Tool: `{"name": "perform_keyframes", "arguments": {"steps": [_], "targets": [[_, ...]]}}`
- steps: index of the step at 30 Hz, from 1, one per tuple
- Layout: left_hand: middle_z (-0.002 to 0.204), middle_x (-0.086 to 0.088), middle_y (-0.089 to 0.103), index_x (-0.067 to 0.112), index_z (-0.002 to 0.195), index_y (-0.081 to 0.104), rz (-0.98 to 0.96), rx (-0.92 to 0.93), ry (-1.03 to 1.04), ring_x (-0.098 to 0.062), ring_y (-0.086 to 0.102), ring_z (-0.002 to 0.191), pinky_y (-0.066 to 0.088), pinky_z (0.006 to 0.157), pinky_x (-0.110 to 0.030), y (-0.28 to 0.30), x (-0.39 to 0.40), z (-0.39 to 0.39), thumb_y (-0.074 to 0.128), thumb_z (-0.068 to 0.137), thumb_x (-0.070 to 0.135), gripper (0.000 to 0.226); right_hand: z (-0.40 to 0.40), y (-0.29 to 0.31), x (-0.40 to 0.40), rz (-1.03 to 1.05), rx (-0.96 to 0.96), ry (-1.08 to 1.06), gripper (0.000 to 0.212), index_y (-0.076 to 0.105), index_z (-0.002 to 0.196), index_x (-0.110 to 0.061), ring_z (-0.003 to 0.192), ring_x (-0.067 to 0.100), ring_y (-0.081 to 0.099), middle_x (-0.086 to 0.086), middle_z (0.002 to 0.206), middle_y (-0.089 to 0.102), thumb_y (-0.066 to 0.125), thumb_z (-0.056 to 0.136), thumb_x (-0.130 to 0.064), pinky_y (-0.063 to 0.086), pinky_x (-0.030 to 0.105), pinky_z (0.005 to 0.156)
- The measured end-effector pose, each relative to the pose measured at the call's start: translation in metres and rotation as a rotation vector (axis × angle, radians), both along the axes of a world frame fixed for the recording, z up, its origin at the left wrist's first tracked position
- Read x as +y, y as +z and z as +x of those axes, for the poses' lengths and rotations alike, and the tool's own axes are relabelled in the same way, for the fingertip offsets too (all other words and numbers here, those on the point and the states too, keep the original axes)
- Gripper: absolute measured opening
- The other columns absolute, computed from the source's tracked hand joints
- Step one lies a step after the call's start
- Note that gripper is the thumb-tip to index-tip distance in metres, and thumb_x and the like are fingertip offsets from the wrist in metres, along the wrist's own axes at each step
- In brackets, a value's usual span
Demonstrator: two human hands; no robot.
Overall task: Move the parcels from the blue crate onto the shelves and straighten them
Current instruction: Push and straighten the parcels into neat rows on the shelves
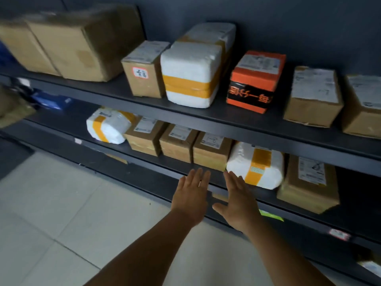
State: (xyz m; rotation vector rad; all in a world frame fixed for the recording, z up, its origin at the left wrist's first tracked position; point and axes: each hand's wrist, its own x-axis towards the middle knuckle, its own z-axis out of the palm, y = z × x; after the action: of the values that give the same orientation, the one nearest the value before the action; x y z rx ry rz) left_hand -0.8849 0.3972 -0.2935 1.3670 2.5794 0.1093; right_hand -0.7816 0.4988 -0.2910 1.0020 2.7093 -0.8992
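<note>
Two hands, your left hand [190,195] and right hand [237,200], reach flat-fingered and empty toward the middle shelf [144,162]. Straightening step, likely: the white taped parcel [255,165] sits askew there; next, square it against the brown box [212,150]. Crate not visible.

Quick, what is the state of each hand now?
Left hand: open, fingers straight, holding nothing.
Right hand: open, fingers straight, holding nothing.

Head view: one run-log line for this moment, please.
left hand: open, empty | right hand: open, fingertips near white foam parcel | foam parcel: skewed on middle shelf | blue crate: not in view
</note>
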Motion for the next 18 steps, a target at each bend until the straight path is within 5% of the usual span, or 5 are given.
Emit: {"name": "perform_keyframes", "arguments": {"steps": [18], "targets": [[0.162, -0.006, -0.005, 0.019, 0.154, -0.005, 0.03, 0.088, 0.025, -0.025, -0.005, 0.149, 0.001, 0.119, -0.04, -0.037, -0.084, -0.273, 0.058, 0.094, 0.023, 0.087, -0.272, -0.049, -0.078, 0.159, -0.085, 0.05, 0.1, -0.014, 0.152, -0.029, 0.149, 0.024, -0.012, -0.002, 0.161, -0.016, 0.062, 0.089, -0.044, 0.007, 0.048, 0.119]]}}
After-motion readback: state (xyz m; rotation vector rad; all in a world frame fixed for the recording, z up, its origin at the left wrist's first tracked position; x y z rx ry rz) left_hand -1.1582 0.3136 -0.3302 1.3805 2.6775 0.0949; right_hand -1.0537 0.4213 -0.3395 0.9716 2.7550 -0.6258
